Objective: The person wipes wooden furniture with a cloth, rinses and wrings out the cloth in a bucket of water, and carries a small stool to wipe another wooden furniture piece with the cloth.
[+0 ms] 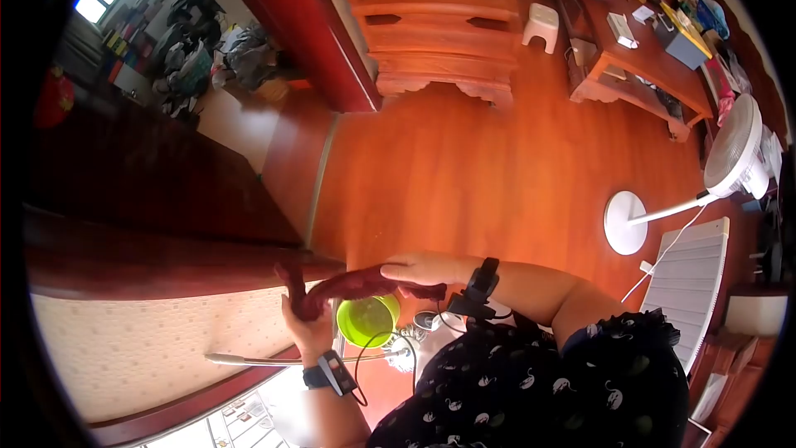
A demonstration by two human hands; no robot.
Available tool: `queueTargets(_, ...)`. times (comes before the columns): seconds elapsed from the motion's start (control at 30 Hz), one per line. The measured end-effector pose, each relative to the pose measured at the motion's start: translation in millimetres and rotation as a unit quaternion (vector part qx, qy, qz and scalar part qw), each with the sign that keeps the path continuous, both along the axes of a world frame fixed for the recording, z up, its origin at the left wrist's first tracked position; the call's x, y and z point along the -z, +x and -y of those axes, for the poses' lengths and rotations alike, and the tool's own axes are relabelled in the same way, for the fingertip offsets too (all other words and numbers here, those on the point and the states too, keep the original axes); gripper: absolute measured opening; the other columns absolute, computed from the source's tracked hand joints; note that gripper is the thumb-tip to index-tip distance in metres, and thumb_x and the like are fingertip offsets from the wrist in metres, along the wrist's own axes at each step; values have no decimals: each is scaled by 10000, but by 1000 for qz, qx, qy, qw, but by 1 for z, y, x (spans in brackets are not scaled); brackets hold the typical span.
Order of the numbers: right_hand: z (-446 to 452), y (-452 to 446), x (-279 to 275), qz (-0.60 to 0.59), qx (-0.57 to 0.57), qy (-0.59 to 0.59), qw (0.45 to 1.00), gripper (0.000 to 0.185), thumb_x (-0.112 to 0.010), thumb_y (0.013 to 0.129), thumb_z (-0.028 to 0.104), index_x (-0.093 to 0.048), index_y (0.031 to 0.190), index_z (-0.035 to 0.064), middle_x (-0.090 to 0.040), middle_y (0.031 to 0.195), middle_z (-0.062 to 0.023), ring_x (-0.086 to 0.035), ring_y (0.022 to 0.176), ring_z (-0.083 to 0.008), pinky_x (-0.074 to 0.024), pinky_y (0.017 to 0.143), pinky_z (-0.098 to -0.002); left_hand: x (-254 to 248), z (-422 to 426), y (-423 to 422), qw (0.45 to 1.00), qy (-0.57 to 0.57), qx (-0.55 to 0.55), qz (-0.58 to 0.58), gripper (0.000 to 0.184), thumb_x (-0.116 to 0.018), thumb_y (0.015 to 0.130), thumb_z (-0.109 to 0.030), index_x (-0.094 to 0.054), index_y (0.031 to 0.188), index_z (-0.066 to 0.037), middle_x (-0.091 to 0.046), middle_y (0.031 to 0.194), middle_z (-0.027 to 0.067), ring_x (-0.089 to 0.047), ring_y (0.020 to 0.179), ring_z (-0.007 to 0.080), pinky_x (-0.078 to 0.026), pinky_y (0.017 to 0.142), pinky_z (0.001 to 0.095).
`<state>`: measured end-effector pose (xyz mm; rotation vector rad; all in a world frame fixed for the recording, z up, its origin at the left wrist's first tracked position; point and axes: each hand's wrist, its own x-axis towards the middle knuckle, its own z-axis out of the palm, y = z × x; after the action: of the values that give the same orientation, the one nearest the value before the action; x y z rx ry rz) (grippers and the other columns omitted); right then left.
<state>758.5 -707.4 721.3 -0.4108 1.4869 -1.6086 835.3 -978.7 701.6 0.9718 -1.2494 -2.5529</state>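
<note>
A dark red cloth (pixel 352 284) stretches between my two hands. Its left end is gripped by my left hand (pixel 308 333), which is closed round it, and a bit sticks up past the fingers. My right hand (pixel 419 267) lies over the other end, its fingers mostly hidden from above, with cloth hanging out below the palm. Beneath the cloth stands a lime-green bucket (pixel 342 328), partly covered by it. A mop with a metal handle (pixel 249 360) leans under my left forearm, its whitish strands (pixel 402 355) beside the bucket.
To my left are a dark red door frame (pixel 307 41) and a patterned wall (pixel 166 323). A white fan (pixel 626 222) and a white panel heater (pixel 684 282) stand to the right. Ahead are a wooden bench (pixel 439 41), a plastic stool (pixel 541 25) and a cluttered wooden table (pixel 605 66).
</note>
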Motion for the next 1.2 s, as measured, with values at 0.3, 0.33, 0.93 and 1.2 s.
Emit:
queueTargets(0.3,-112,-15,-11,-228,103,-16,968,390,-416,931,350,-573,927,-7,-547,716,-47,-502,688,-125,-416,640,-283,-23,-102,-72,968,106,211,-83,415,-508,866,-145,-392,1261,-89,-476,1228,69,-483,1071,223,-427,888,341)
queueTargets(0.33,-124,-14,-16,-192,92,-1,977,386,-414,931,347,-576,940,-3,-553,726,-48,-501,693,-120,-418,648,-281,-30,-111,-78,973,74,189,-108,415,-499,873,-155,-387,1267,-89,-470,1239,73,-473,1094,230,-412,910,359)
queueTargets(0.93,-209,15,-24,-212,404,43,889,279,-469,908,237,-602,939,-7,-553,832,-94,-551,708,-186,-446,665,-281,-38,-268,-123,887,10,460,-46,292,-581,840,-155,-480,1094,-55,-567,1059,91,-551,979,230,-436,858,372)
queueTargets(1.2,-201,31,-40,-1,409,22,912,397,-530,885,313,-548,1115,-10,-582,1072,-81,-541,947,-137,-433,828,-272,-74,-295,-137,863,-73,500,-23,343,-574,866,-293,-542,1012,15,-600,991,132,-591,866,200,-480,726,325)
